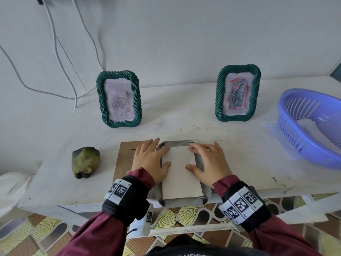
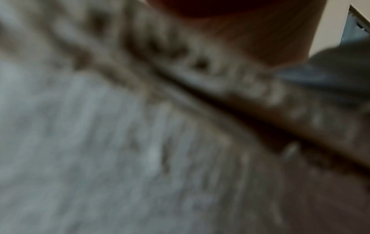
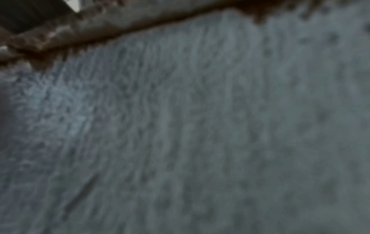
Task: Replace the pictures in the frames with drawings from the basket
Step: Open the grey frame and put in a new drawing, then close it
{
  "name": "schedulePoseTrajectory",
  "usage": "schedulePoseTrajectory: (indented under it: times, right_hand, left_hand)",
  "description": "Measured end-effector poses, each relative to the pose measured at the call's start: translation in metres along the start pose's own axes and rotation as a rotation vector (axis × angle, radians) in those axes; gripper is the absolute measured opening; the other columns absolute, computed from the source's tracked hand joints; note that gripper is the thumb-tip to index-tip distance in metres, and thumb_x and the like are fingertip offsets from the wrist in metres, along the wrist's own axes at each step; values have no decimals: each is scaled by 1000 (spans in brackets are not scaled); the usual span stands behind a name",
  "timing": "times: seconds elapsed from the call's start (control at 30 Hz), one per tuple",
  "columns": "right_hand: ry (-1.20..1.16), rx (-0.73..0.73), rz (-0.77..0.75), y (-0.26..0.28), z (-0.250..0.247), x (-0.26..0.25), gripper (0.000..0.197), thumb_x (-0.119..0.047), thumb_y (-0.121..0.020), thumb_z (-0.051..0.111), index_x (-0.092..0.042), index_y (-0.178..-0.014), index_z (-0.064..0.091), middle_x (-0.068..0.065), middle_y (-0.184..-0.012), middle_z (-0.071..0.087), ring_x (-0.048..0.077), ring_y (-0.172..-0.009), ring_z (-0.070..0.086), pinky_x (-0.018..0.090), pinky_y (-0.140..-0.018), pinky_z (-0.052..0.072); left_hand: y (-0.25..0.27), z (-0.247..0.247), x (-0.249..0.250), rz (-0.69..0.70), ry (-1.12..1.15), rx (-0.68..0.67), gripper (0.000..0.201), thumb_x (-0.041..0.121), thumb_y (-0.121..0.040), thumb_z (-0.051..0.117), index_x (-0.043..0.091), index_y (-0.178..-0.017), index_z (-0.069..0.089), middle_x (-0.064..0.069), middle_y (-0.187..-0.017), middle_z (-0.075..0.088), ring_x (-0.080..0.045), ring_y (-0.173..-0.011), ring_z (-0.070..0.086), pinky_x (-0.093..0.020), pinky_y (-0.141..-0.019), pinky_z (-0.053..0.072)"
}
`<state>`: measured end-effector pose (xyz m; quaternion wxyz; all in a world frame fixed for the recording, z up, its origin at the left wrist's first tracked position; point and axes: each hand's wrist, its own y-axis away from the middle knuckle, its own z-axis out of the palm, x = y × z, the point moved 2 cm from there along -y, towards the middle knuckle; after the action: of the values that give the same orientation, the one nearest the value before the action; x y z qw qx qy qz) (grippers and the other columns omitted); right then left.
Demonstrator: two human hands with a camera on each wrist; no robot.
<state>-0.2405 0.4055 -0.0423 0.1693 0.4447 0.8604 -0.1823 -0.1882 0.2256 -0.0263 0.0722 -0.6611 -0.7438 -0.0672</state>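
A third frame [image 1: 200, 163] lies face down at the table's front edge, with a plain white sheet [image 1: 180, 174] lying in its back. My left hand [image 1: 150, 160] lies flat on the frame's left side, fingers spread, thumb on the sheet. My right hand [image 1: 208, 161] lies flat on the right side, thumb and forefinger touching the sheet. A brown backing board [image 1: 122, 159] lies to the left, partly under my left hand. Two green frames stand at the back: the left one [image 1: 119, 98] shows a grey rose print, the right one [image 1: 238, 93] a red scribble drawing. Both wrist views are blurred and close to the table surface.
A purple basket [image 1: 311, 124] with paper inside sits at the right, resting on a loose sheet [image 1: 275, 133]. A green-brown lump [image 1: 85, 162] lies at the left of the table [image 1: 184, 117]. White cables [image 1: 55, 52] hang down the wall at the back left.
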Motion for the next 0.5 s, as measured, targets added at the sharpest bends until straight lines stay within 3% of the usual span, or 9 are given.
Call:
schedulePoseTrajectory:
  times: [0.17, 0.4, 0.5]
  right_hand:
    - [8, -17, 4, 1, 0, -1, 62, -40, -82, 62, -23, -136, 35, -17, -132, 51, 12, -125, 36, 38, -116, 3]
    - [11, -11, 8, 2, 0, -3, 63, -41, -82, 61, -24, -136, 35, -16, -133, 49, 12, -126, 35, 39, -116, 1]
    - [0, 12, 1, 2, -1, -4, 63, -40, -82, 63, -23, -136, 37, -9, -130, 52, 15, -126, 36, 38, -116, 2]
  left_hand:
    - [-6, 3, 4, -1, 33, -53, 61, 39, -83, 44, 35, -142, 26, -4, -156, 5, -21, -142, 1, -32, -114, 3]
    - [-6, 2, 3, 19, 105, 8, 61, 31, -81, 57, 34, -138, 34, -1, -155, 13, -20, -142, 4, -31, -113, 6]
    - [-5, 1, 3, 41, 186, 98, 57, 25, -76, 64, 29, -130, 45, -1, -149, 28, -22, -139, 15, -32, -111, 12]
